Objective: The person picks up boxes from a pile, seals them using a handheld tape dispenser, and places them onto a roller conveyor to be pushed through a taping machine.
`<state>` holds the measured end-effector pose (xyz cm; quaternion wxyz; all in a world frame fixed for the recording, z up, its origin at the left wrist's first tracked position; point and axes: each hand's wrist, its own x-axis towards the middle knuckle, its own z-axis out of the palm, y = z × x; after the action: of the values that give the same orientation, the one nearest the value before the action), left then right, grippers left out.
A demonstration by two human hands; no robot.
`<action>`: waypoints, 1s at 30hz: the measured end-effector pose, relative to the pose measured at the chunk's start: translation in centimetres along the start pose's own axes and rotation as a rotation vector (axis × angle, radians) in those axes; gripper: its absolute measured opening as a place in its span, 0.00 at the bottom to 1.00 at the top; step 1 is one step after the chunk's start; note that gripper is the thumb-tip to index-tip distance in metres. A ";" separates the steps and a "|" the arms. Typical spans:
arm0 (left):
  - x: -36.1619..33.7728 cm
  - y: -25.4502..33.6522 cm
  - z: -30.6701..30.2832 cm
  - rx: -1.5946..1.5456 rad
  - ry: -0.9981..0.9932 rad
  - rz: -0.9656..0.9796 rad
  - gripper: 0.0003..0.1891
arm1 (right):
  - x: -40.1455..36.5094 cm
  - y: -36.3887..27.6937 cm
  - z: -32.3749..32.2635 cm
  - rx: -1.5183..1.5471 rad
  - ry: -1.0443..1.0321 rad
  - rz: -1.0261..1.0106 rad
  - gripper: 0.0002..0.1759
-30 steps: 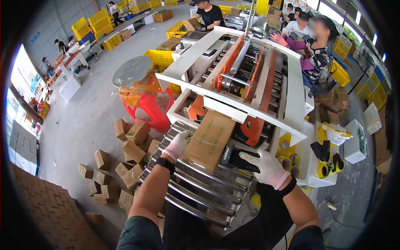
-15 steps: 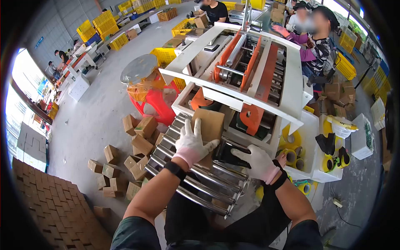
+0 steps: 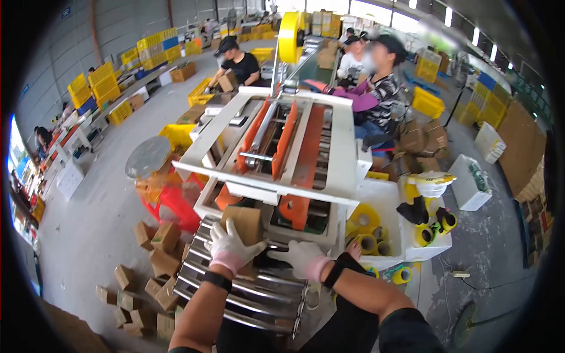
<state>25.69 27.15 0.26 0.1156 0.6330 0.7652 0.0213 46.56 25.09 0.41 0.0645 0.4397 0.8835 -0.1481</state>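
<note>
A brown cardboard box (image 3: pixel 244 222) stands at the far end of the roller conveyor (image 3: pixel 235 309), right at the mouth of the white carton-sealing machine (image 3: pixel 336 147). My left hand (image 3: pixel 231 246), in a white glove with a pink cuff, lies on the near left side of the box with its fingers spread. Gloved the same way, my right hand (image 3: pixel 303 259) is just right of the box, its fingers stretched out to the left. A dark thing (image 3: pixel 278 259) shows partly under those fingers; its kind cannot be made out.
Several small cartons (image 3: pixel 138 303) lie on the floor at left, near a red stool (image 3: pixel 170 206). White foam bins (image 3: pixel 382 250) with yellow tape rolls (image 3: pixel 366 242) stand at right. A person (image 3: pixel 385 88) sits beyond the machine; another person (image 3: pixel 238 67) handles a carton at back left.
The view has tilted up and turned right, so the machine appears lower and further left. My left hand stays on the box; my right hand now reaches closer to it.
</note>
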 end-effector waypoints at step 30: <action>-15.0 -10.2 16.8 -1.978 -0.736 -0.076 0.19 | -9.6 -2.9 6.1 0.339 0.130 -0.429 0.41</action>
<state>21.83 8.63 -15.67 0.8058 0.2000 0.3439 0.4387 49.93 14.22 -2.46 -0.0994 0.2556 0.9214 -0.2755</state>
